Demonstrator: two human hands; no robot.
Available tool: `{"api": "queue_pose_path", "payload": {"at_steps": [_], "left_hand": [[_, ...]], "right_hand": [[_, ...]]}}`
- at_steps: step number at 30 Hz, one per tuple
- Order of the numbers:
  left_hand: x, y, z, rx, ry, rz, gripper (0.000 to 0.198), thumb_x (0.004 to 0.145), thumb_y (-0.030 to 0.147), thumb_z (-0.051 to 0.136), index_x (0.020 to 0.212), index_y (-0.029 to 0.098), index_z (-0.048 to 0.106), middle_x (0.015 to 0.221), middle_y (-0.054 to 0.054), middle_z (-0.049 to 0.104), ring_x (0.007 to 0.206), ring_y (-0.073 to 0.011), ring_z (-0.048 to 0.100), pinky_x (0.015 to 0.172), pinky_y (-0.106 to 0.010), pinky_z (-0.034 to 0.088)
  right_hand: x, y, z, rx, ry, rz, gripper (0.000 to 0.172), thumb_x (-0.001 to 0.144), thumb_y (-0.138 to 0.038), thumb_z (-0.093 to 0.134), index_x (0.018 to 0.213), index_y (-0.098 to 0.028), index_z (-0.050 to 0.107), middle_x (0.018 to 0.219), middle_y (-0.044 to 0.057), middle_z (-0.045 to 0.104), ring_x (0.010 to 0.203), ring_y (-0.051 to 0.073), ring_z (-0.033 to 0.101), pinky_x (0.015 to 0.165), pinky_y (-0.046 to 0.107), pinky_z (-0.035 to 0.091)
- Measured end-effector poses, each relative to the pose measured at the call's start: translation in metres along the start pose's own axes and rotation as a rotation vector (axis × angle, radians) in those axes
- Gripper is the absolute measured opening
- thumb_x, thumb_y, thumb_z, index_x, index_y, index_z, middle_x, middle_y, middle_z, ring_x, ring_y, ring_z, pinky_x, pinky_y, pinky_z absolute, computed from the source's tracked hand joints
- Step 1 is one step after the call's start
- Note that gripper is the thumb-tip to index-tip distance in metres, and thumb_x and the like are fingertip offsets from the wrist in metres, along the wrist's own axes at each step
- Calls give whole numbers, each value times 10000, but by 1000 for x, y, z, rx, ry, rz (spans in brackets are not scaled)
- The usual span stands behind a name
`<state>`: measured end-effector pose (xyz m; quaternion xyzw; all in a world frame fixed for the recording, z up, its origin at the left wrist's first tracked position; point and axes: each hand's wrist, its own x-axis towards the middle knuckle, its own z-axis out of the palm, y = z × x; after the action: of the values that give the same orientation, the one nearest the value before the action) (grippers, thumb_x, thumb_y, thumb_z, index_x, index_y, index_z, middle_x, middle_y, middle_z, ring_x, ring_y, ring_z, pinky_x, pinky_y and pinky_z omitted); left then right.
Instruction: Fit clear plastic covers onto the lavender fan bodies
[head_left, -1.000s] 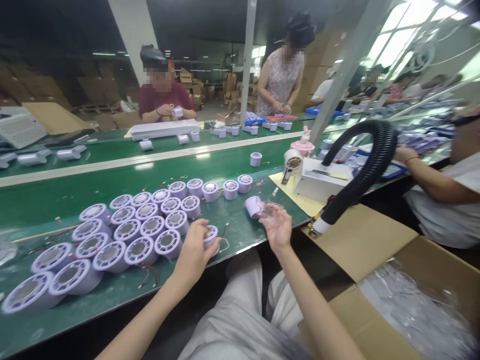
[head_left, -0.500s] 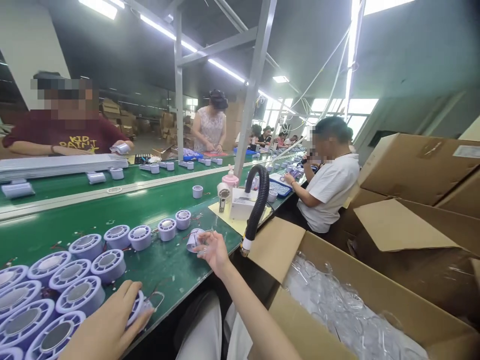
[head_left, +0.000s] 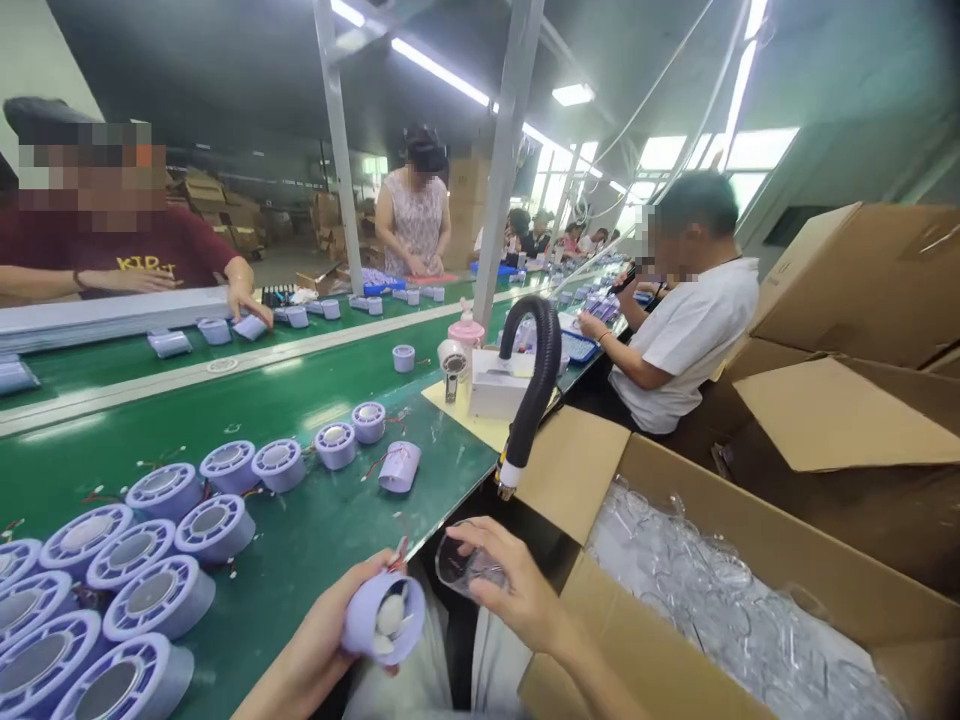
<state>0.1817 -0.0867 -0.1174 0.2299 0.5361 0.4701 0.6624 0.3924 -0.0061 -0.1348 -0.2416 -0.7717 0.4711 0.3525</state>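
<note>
My left hand [head_left: 322,640] is closed around a lilac round fan housing [head_left: 384,618], held off the edge of the green belt [head_left: 330,530] with its open side and white blades facing me. My right hand [head_left: 517,590] pinches a clear round plastic cover [head_left: 459,563] just to the right of the housing, a short gap between them. Both hands are over my lap, below the belt's near edge.
Several lilac housings [head_left: 150,560] stand on the belt at the left; one lies on its side [head_left: 399,466]. An open cardboard box [head_left: 592,470] of clear covers [head_left: 720,600] sits at my right. A black hose [head_left: 534,390] rises by a white device [head_left: 495,385]. Other people work around the line.
My left hand lifted a housing off the belt and turned it toward me. My right hand drew back from the belt holding the clear cover. The view swung right.
</note>
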Motion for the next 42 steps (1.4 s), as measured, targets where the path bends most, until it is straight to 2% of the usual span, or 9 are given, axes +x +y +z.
{"api": "queue_pose_path", "payload": {"at_steps": [4,8,20,25,28,31,34,38,42], "left_hand": [[26,3,25,369,-273,-13,340,778,503,507,794,168,563,595,37,491,410,-70,406,309,-168,314],[45,-2,45,538,-439,-70,241,736,372,568,760,138,622,618,32,500,448,-61,374,316,-160,237],[62,-13,52,643,-556,-145,285,810,397,479,826,149,619,650,30,480,465,-76,372,337,-189,236],[63,-19,55,688,-617,-120,311,828,357,451,903,141,662,758,-16,576,524,-93,425,374,-203,271],[61,-17,57,746,-598,-9,220,818,278,503,837,158,685,846,-26,596,711,-121,515,573,-214,416],[58,-17,59,905,-513,258,171,836,263,546,829,182,696,948,-33,617,916,-162,545,856,-270,425],[57,-20,59,948,-414,456,192,862,320,570,954,189,676,971,-40,645,911,-175,580,875,-300,438],[61,-29,54,865,-351,543,501,686,442,779,1107,201,657,1058,-67,611,952,-195,587,875,-316,479],[65,-35,45,909,-411,658,663,554,469,851,1150,237,675,1242,-118,525,1170,-281,527,1015,-429,438]], "right_hand": [[-36,-24,-18,-637,-151,-109,548,862,-287,561,1403,-324,489,1352,129,479,1131,312,511,933,499,457],[-41,-23,-19,-962,-191,-43,560,852,-245,590,1402,-299,496,1435,179,404,1077,345,511,822,505,509],[-57,-13,-32,-1060,-220,-124,456,898,-242,570,1347,-319,551,1477,126,406,1033,326,523,786,465,508],[-53,-10,-33,-1152,-233,-14,411,895,-261,584,1306,-278,587,1468,154,410,955,322,560,670,424,523],[-53,-8,-33,-1064,-243,102,316,885,-263,603,1196,-235,650,1441,160,428,957,316,568,686,436,534],[-54,-4,-36,-788,-284,181,174,810,-149,663,965,-221,699,1332,110,501,1042,289,558,812,430,525],[-54,-1,-38,-431,-186,269,63,777,-174,721,802,-201,669,1229,76,525,1091,254,552,909,394,482],[-52,-1,-36,-132,17,424,259,882,-374,611,705,-189,652,1125,77,579,951,212,594,758,326,491],[-49,0,-34,47,198,481,348,810,-420,672,565,-177,623,1016,86,650,924,225,614,712,313,496]]}}
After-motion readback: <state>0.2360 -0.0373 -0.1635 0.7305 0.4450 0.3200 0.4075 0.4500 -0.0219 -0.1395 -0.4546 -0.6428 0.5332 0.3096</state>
